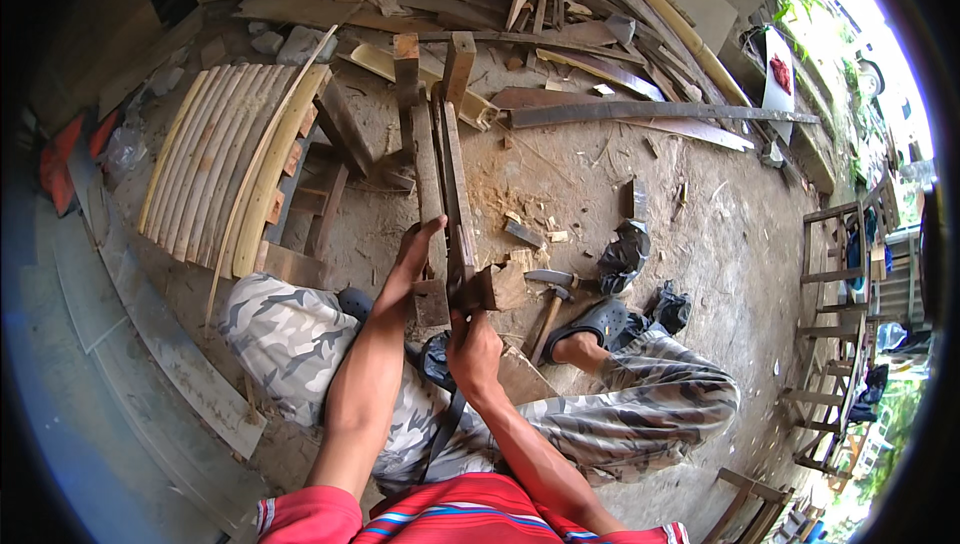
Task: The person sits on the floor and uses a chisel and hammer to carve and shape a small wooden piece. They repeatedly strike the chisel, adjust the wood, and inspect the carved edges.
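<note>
Between my knees a wooden frame of two long parallel rails stretches away from me, with short legs standing up at its far end. My left hand grips the left rail along its near half. Low at the frame's near end, my right hand is closed; what it holds is hidden under the fingers. Just right of it are a wooden block, a hammer with a wooden handle, and a short blade lying on the ground.
A slatted wooden bench stands at the left. Behind lie a long dark board and a pile of scrap wood. Wood offcuts and a black plastic bag lie to the right. Wooden racks line the far right.
</note>
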Demonstrator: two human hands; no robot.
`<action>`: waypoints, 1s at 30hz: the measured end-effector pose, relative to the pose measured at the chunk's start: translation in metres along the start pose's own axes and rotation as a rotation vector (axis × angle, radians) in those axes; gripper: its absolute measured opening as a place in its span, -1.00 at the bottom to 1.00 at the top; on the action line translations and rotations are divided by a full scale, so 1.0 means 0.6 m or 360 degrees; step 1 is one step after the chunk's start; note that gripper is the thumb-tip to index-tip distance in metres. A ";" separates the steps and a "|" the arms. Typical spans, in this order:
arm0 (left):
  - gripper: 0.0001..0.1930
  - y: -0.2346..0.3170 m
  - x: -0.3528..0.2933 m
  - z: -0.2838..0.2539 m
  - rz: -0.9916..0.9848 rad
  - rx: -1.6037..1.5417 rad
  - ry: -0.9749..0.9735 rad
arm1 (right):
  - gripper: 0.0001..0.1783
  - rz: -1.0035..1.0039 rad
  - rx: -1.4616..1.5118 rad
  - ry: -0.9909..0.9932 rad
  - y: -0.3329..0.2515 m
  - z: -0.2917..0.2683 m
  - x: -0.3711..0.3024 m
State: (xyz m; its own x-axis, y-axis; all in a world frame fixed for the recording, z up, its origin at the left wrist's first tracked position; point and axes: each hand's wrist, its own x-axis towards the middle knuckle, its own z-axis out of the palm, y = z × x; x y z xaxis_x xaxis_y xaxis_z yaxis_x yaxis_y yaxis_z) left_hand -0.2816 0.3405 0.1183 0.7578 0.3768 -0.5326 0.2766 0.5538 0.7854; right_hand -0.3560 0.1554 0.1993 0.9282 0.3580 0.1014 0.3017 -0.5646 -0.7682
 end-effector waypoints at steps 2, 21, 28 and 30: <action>-0.42 -0.003 0.000 0.000 -0.0007 -0.0053 -0.0034 | -0.82 -0.0050 -0.0018 0.0036 0.001 0.002 0.007; -0.41 -0.008 0.011 -0.018 -0.0156 -0.0547 -0.0280 | -0.78 0.0067 0.0385 -0.0245 -0.016 0.019 0.040; -0.54 -0.001 -0.005 -0.019 -0.0069 -0.0553 -0.0178 | -0.56 -0.0061 0.0483 -0.0348 -0.015 0.022 0.042; -0.53 0.002 -0.012 -0.017 -0.0094 -0.0549 -0.0187 | -0.55 -0.0032 0.0501 -0.0347 -0.014 0.020 0.042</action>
State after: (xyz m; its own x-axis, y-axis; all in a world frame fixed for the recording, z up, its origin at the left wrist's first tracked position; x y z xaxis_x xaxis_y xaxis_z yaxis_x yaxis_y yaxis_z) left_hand -0.2929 0.3457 0.1199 0.8149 0.2599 -0.5180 0.1214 0.7974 0.5911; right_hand -0.3376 0.1781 0.2004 0.8444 0.5357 0.0075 0.2063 -0.3121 -0.9274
